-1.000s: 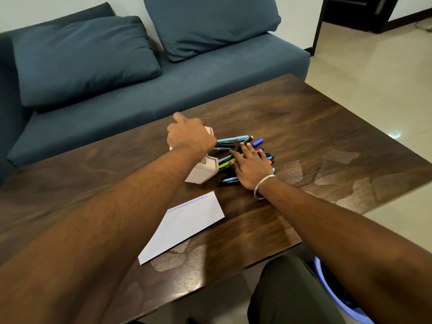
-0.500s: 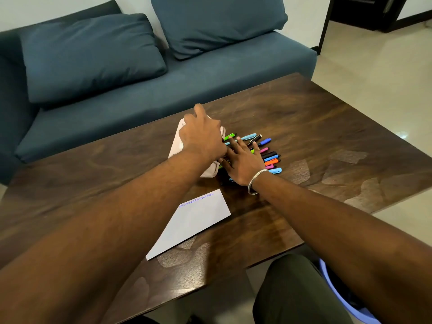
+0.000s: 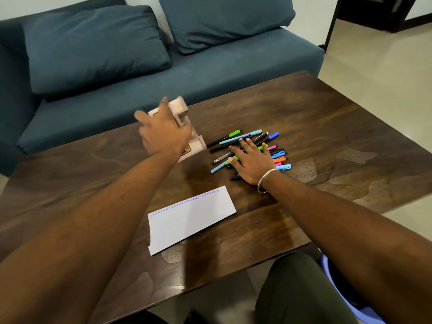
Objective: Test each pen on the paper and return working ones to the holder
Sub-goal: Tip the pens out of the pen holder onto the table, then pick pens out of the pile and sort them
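Several coloured pens [image 3: 251, 136] lie in a loose pile on the dark wooden table [image 3: 315, 127]. My right hand [image 3: 253, 161] lies flat on top of the pile with its fingers spread. My left hand [image 3: 163, 134], blurred by motion, grips the pale pink pen holder [image 3: 180, 107] and holds it tipped on its side, left of the pens. A white sheet of paper [image 3: 190, 220] with a row of small blue scribbles along its far edge lies nearer to me.
A blue sofa [image 3: 210, 73] with two cushions stands behind the table. My knee [image 3: 299, 291] and a lilac plastic tub [image 3: 332, 274] are below the table's near edge. A dark doorway [image 3: 374, 12] is at the far right.
My left hand has drawn the holder up and to the left, away from the pens, uncovering more of the pile. My right hand stays flat on the pens.
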